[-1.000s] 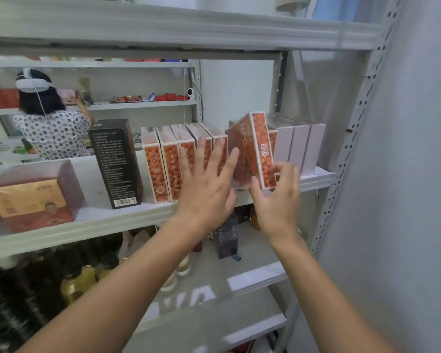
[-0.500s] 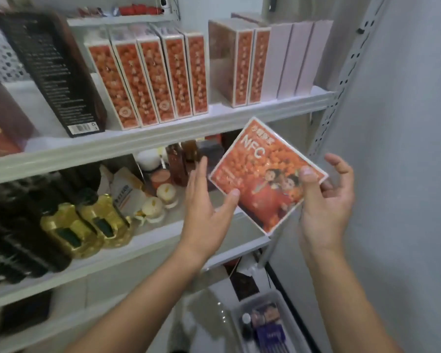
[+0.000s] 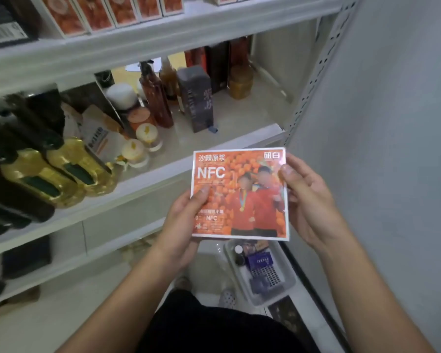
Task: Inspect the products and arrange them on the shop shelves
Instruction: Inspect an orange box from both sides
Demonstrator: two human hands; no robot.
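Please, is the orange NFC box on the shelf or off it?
Off: the left hand and right hand hold the box by its edges.

1 head-worn camera looks steeply down and forward, close to the shelves [image 3: 148,174], probably from standing height.

Box [image 3: 239,174] between left hand [image 3: 181,225] and right hand [image 3: 309,202], before the shelf [image 3: 150,174]; bottles [image 3: 51,174] left on it; tray [image 3: 288,280] seemingly below

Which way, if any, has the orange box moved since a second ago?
Yes. The orange box came off the top shelf, down and toward the person; left hand and right hand now hold it below that shelf.
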